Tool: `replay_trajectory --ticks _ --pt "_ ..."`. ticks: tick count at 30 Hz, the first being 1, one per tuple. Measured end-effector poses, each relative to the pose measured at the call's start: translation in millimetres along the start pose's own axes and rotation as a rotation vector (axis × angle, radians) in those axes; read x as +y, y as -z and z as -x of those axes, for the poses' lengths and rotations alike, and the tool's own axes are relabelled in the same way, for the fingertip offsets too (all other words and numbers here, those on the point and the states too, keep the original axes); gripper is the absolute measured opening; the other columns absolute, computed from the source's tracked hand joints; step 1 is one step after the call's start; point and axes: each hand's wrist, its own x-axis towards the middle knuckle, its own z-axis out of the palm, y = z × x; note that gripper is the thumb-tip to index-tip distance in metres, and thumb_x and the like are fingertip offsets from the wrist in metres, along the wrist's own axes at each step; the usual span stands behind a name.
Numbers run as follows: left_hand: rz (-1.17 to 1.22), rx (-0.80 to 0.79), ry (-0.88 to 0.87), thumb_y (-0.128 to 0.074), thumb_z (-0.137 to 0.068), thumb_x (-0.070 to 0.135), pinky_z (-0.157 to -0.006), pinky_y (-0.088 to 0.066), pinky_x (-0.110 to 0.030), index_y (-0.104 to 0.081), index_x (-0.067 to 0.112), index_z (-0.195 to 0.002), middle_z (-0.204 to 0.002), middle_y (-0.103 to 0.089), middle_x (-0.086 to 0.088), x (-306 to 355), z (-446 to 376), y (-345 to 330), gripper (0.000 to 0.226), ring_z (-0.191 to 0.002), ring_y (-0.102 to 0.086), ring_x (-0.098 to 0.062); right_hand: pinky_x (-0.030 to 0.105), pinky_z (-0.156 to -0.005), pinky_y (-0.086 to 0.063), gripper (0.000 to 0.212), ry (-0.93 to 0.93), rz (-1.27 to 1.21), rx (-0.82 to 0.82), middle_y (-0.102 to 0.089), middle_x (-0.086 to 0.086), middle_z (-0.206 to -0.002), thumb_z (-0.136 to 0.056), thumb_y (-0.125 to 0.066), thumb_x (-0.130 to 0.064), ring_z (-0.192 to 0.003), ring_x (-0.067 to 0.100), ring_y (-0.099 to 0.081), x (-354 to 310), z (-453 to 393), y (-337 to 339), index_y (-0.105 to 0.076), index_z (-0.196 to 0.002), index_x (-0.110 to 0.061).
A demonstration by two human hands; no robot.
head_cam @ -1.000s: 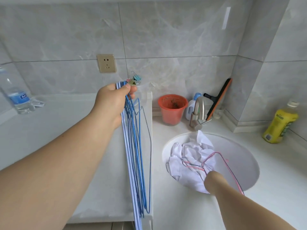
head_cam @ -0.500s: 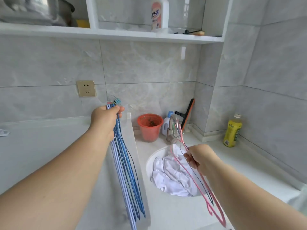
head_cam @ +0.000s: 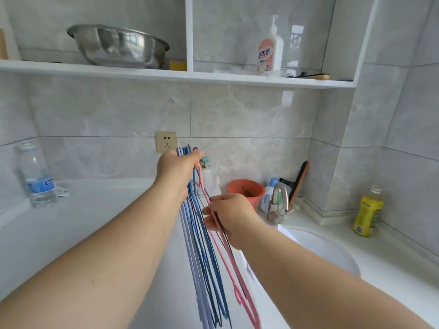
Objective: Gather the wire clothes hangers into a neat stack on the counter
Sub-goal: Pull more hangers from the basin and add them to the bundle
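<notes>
My left hand [head_cam: 177,170] is raised in front of the wall socket and grips the hooks of a bundle of blue and pale lilac wire hangers [head_cam: 202,264], which dangle down over the white counter [head_cam: 71,229]. My right hand [head_cam: 228,218] holds a pink wire hanger [head_cam: 234,273], with a thin dark one alongside, pressed against the right side of the bundle. The pink hanger's top reaches up to my left thumb. Its lower end curls near the bottom edge of the view.
A sink [head_cam: 332,252] lies at the right behind my right arm, with a steel tap [head_cam: 278,200], an orange bucket [head_cam: 247,189], a squeegee [head_cam: 298,180] and a yellow bottle [head_cam: 367,214]. A water bottle [head_cam: 35,176] stands at the left. A shelf [head_cam: 166,76] above carries a steel basin.
My right hand lifted the pink hanger out of the sink and brought it left and up against the bundle. The view tilted upward, revealing the shelf. The left hand kept its grip.
</notes>
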Motion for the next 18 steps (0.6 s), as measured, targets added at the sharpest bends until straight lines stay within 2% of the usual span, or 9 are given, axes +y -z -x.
replay_trajectory --ticks 3,5,7,9,11,13,14,16,18 --pt "-0.081 0.065 -0.015 -0.069 -0.074 0.015 -0.047 -0.043 -0.020 -0.053 0.012 -0.053 -0.054 -0.054 -0.005 1 -2 21 0.026 -0.045 -0.052 -0.017 0.019 -0.038 -0.051 0.016 -0.009 0.030 -0.058 -0.059 0.012 -0.066 -0.089 -0.042 0.004 -0.043 0.019 -0.050 9 -2 -19 -0.057 -0.088 -0.004" --pt "-0.119 0.112 -0.014 -0.067 -0.073 0.012 -0.052 -0.043 -0.021 -0.055 0.012 -0.053 -0.054 -0.056 -0.005 1 -4 33 0.023 -0.045 -0.052 -0.017 0.022 -0.043 -0.055 0.020 -0.029 0.022 -0.101 -0.059 0.012 -0.067 -0.089 -0.042 0.004 -0.043 0.019 -0.050 14 -3 -28 -0.056 -0.078 -0.006" --pt "-0.136 0.145 -0.005 -0.067 -0.073 0.011 -0.062 -0.043 -0.028 -0.058 0.013 -0.055 -0.058 -0.058 -0.006 0 -5 44 0.020 -0.054 -0.053 -0.023 0.027 -0.053 -0.058 0.018 -0.045 0.054 -0.137 -0.061 0.011 -0.069 -0.089 -0.042 0.002 -0.039 0.018 -0.055 18 -4 -36 -0.057 -0.082 -0.006" --pt "-0.131 0.175 -0.011 -0.068 -0.072 0.011 -0.064 -0.042 -0.030 -0.060 0.015 -0.056 -0.058 -0.057 -0.005 -1 -6 53 0.018 -0.057 -0.052 -0.023 0.029 -0.054 -0.060 0.017 -0.066 0.099 -0.172 -0.062 0.010 -0.070 -0.089 -0.041 0.001 -0.038 0.018 -0.059 21 -6 -39 -0.057 -0.088 -0.006" --pt "-0.107 0.201 -0.033 -0.070 -0.072 0.010 -0.063 -0.042 -0.027 -0.061 0.016 -0.059 -0.059 -0.058 -0.003 1 -7 62 0.017 -0.056 -0.052 -0.019 0.030 -0.058 -0.060 0.019 -0.111 0.168 -0.209 -0.061 0.008 -0.068 -0.090 -0.041 0.001 -0.044 0.020 -0.060 24 -9 -38 -0.055 -0.080 -0.008" --pt "-0.069 0.215 -0.057 -0.070 -0.073 0.008 -0.063 -0.045 -0.024 -0.063 0.019 -0.063 -0.064 -0.061 -0.001 4 -8 70 0.016 -0.057 -0.055 -0.015 0.029 -0.070 -0.058 0.026 -0.134 0.318 -0.212 -0.059 0.003 -0.066 -0.089 -0.045 -0.001 -0.053 0.017 -0.056 29 -16 -34 -0.052 -0.067 -0.013" --pt "-0.051 0.218 -0.065 -0.071 -0.074 0.007 -0.064 -0.047 -0.024 -0.064 0.019 -0.065 -0.067 -0.063 0.000 5 -9 74 0.016 -0.059 -0.057 -0.013 0.027 -0.065 -0.056 0.027 -0.131 0.383 -0.192 -0.057 0.003 -0.065 -0.089 -0.045 -0.002 -0.053 0.016 -0.054 30 -19 -32 -0.050 -0.066 -0.014" --pt "-0.040 0.214 -0.071 -0.071 -0.074 0.007 -0.063 -0.049 -0.023 -0.065 0.019 -0.068 -0.072 -0.066 0.001 6 -11 80 0.015 -0.063 -0.061 -0.012 0.014 -0.039 -0.044 0.023 -0.155 0.387 -0.138 -0.054 0.006 -0.064 -0.092 -0.035 -0.003 -0.047 0.017 -0.049 31 -24 -26 -0.049 -0.075 -0.010" --pt "-0.052 0.228 -0.078 -0.071 -0.074 0.008 -0.058 -0.050 -0.019 -0.065 0.019 -0.068 -0.072 -0.067 0.000 5 -12 85 0.014 -0.062 -0.061 -0.011 0.012 -0.030 -0.032 0.021 -0.137 0.306 -0.096 -0.054 0.007 -0.063 -0.091 -0.029 -0.001 -0.043 0.019 -0.044 30 -27 -23 -0.048 -0.091 -0.008"
